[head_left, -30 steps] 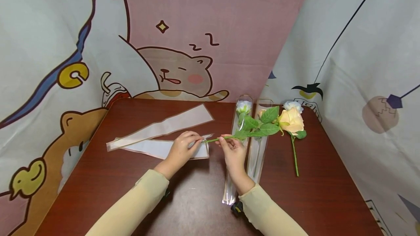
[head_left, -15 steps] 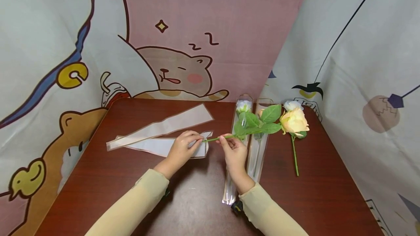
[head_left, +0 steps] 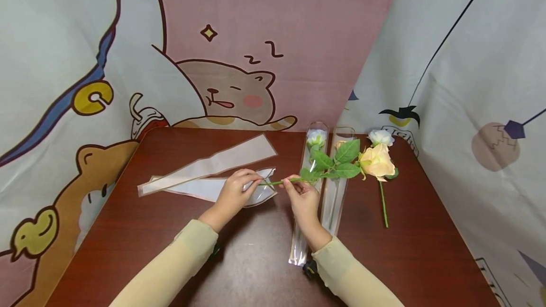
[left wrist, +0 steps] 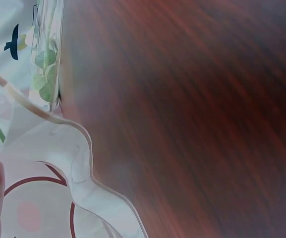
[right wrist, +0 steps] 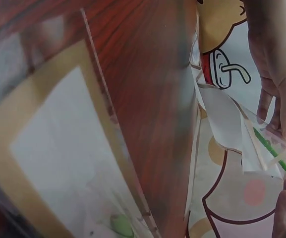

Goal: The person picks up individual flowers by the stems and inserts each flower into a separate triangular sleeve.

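Note:
In the head view, my left hand (head_left: 234, 191) pinches the mouth edge of a clear flower sleeve (head_left: 261, 196) with a white panel. The mouth bulges apart. My right hand (head_left: 304, 200) pinches the green stem of a peach rose (head_left: 377, 161) between thumb and fingers. Its bloom points right, and several leaves (head_left: 346, 170) spread beyond the hand. The stem's cut end lies at the sleeve's mouth by the left fingers. In the right wrist view, the stem (right wrist: 268, 145) appears within the clear film of the sleeve (right wrist: 227, 116); its exact depth is unclear.
Another flat sleeve (head_left: 239, 155) lies partly over the held one. Two sleeved flowers, one with a white rose (head_left: 316, 137), one with a peach bloom (head_left: 340, 144), lie beneath the right hand and leaves. A loose white rose (head_left: 381, 137) lies right on the brown table (head_left: 426, 250).
The sleeve's mouth has spread wider beside the left fingers. The peach rose shifted a little right, then back left, its stem end now further left at the mouth.

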